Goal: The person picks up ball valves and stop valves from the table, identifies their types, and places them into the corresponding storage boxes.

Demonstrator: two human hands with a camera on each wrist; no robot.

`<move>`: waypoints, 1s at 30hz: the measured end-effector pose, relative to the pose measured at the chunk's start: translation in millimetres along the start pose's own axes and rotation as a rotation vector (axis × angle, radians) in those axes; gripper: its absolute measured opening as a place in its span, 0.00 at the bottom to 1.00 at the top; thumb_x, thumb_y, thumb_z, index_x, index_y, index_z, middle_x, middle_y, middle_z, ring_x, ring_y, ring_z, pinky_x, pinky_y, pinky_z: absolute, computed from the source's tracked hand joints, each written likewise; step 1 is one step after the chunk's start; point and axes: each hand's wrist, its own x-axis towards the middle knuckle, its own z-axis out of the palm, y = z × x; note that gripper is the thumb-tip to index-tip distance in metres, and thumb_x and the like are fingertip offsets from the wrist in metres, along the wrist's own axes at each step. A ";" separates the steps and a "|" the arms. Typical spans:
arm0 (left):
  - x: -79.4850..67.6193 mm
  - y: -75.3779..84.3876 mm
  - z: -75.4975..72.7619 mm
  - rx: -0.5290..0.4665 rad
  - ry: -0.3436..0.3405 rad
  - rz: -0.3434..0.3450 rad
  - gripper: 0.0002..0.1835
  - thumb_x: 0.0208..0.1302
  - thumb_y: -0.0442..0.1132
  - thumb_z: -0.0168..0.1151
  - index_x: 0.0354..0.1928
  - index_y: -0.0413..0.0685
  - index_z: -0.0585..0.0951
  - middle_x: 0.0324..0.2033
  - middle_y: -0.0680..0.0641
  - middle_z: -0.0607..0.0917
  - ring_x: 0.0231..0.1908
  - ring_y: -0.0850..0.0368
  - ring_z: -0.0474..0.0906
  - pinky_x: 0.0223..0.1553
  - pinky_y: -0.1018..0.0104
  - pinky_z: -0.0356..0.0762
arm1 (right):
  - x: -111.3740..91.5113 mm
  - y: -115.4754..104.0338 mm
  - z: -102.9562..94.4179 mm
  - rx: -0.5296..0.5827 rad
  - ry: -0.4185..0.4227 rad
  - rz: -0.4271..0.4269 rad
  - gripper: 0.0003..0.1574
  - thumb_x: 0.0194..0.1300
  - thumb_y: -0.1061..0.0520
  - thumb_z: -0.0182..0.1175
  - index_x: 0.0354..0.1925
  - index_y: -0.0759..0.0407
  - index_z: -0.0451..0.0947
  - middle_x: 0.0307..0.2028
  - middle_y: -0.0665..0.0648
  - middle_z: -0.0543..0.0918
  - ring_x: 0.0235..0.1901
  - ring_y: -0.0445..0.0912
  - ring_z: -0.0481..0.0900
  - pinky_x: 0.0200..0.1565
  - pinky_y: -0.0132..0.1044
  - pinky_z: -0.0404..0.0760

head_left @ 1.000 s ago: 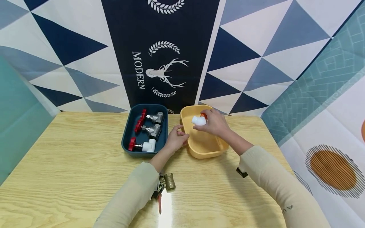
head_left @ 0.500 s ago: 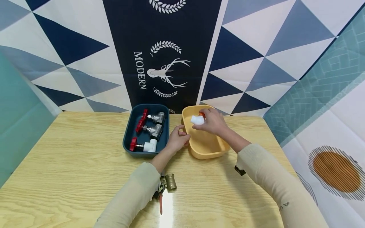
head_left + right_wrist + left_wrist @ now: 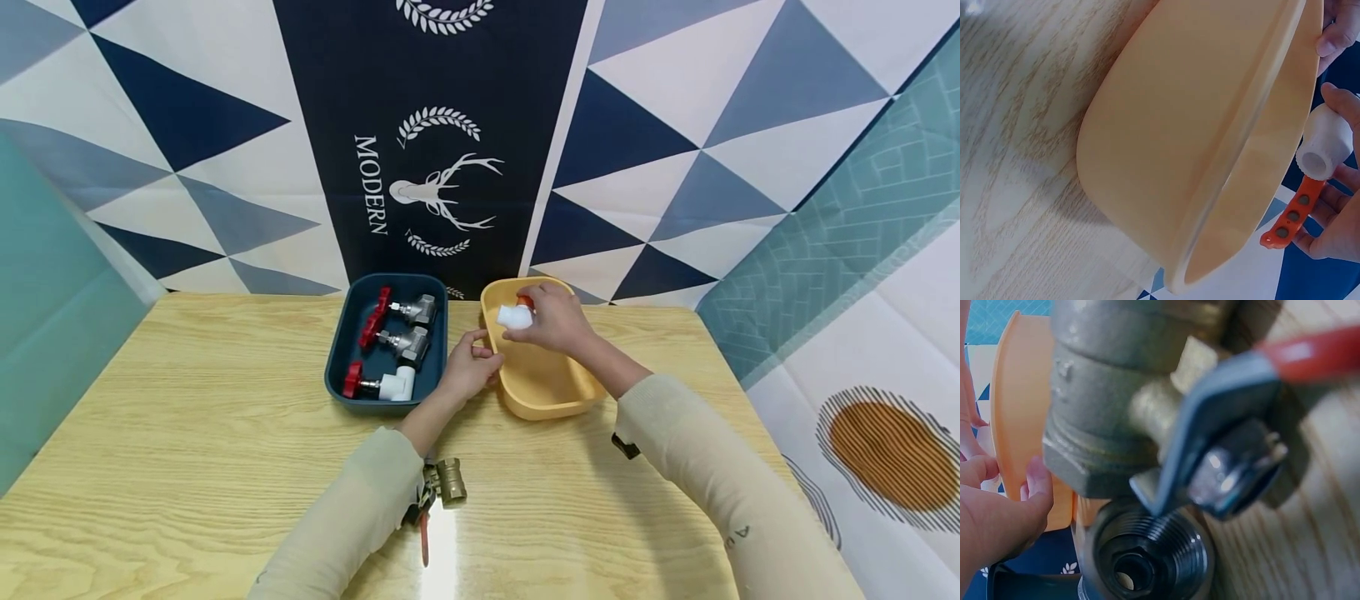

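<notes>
Your right hand [image 3: 555,321] holds the white fitting [image 3: 514,317] between thumb and fingers, and the fitting's orange handle [image 3: 1294,215] is tucked beside those fingers. The fitting is over the opening of the yellow bin [image 3: 551,411], above the rim. Your left hand [image 3: 467,368] pinches the near-side wall of that bin, the one facing away from your right hand.

Watch the grip first: the fitting looks smooth and round, so if your right fingers loosen unevenly it could roll out and knock against the wall. The orange handle juts past the body and could snag on the rim if you come down crooked. The bin looks thin and light; pull with your left hand and it could skid or tip on the desk [image 3: 225,467].

Beyond your left hand, on its outer side, stands the blue bin [image 3: 367,407] with three red-wheeled valves [image 3: 405,342] in it; a wide swing of that hand could bump it. Mind your left sleeve [image 3: 352,508] too. The brass valve [image 3: 452,482], red lever [image 3: 424,542] toward you, lies behind your left hand by the cuff, and drawing that arm straight back could drag or turn it.
</notes>
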 end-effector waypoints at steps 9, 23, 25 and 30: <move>-1.2 1.3 -0.5 0.007 -0.003 -0.012 0.29 0.63 0.37 0.59 0.66 0.50 0.63 0.42 0.43 0.76 0.37 0.48 0.80 0.42 0.57 0.81 | 3.3 0.2 2.6 -0.024 -0.018 0.000 0.47 0.44 0.35 0.70 0.58 0.56 0.71 0.54 0.62 0.75 0.54 0.57 0.71 0.50 0.54 0.67; 0.3 0.7 -1.2 -0.001 -0.003 -0.011 0.29 0.64 0.37 0.58 0.66 0.50 0.63 0.43 0.42 0.76 0.36 0.51 0.79 0.44 0.56 0.81 | 9.7 1.9 8.2 -0.079 -0.039 -0.039 0.47 0.43 0.36 0.71 0.57 0.56 0.71 0.50 0.60 0.78 0.51 0.55 0.71 0.50 0.52 0.68; 0.6 0.6 -1.0 -0.002 -0.003 -0.011 0.29 0.64 0.36 0.58 0.66 0.50 0.63 0.43 0.42 0.76 0.37 0.50 0.79 0.44 0.55 0.81 | 11.1 1.8 9.0 -0.088 -0.049 -0.040 0.47 0.44 0.36 0.70 0.58 0.56 0.71 0.51 0.60 0.77 0.52 0.55 0.71 0.50 0.52 0.68; 0.4 0.9 -0.7 0.004 0.000 -0.017 0.29 0.64 0.36 0.58 0.66 0.50 0.63 0.43 0.42 0.76 0.35 0.51 0.79 0.43 0.57 0.81 | 13.9 1.0 9.2 -0.099 -0.070 -0.040 0.46 0.45 0.36 0.69 0.59 0.55 0.70 0.53 0.60 0.76 0.54 0.56 0.70 0.52 0.53 0.68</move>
